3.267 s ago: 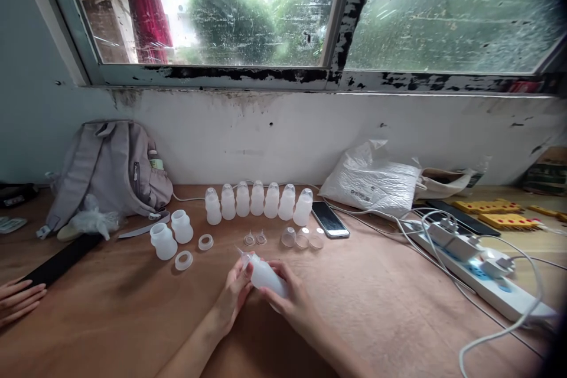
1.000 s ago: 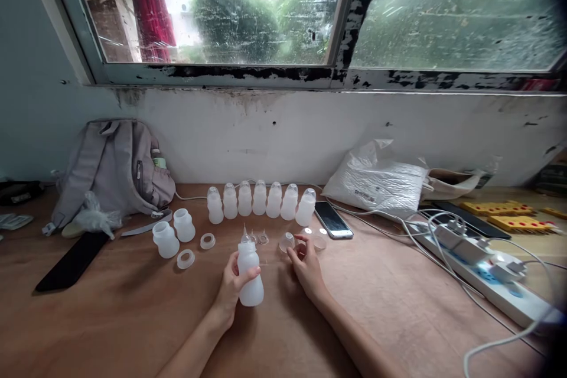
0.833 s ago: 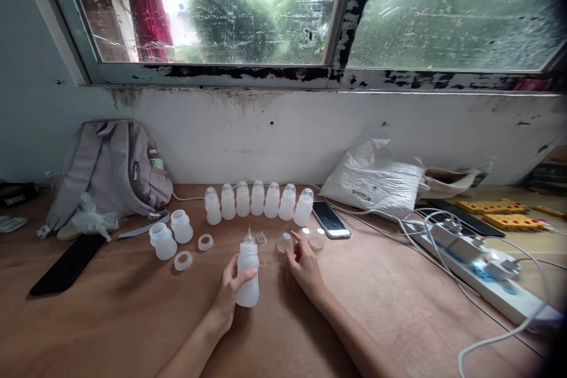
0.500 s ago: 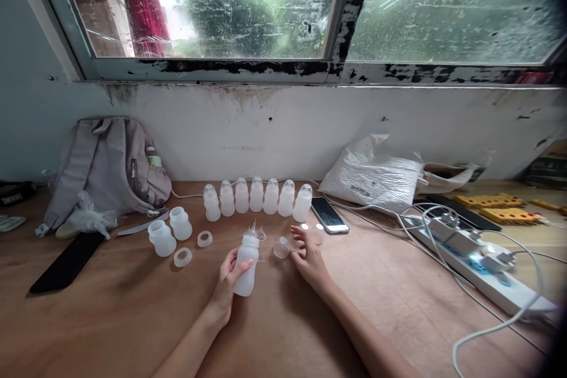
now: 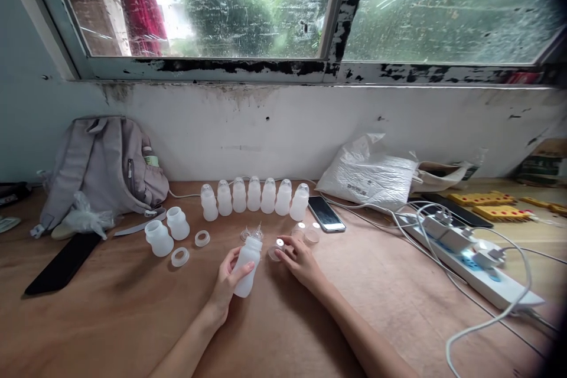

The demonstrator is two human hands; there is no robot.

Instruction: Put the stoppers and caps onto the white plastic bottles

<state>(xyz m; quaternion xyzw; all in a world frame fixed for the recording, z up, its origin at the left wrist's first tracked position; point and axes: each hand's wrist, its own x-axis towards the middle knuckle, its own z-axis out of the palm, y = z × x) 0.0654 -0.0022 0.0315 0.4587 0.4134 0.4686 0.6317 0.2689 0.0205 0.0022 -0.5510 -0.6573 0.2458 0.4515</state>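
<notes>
In my left hand is a frosted white baby bottle. Its neck leans a little to the right, with no collar or cap fitted. My right hand has thumb and fingertips at a clear domed cap on the table, closed around its edge. Two more clear caps lie just beyond that hand. Several clear nipples sit behind the held bottle's neck, which partly hides them. To the left are two uncapped bottles and two white collar rings.
A row of capped bottles stands along the back. Beside it lie a phone and a silvery plastic bag. A power strip with trailing cables occupies the right. At left are a grey backpack and a black flat case.
My right hand has moved left from the farther caps to the nearest clear cap. The bottle in my left hand has tipped slightly to the right.
</notes>
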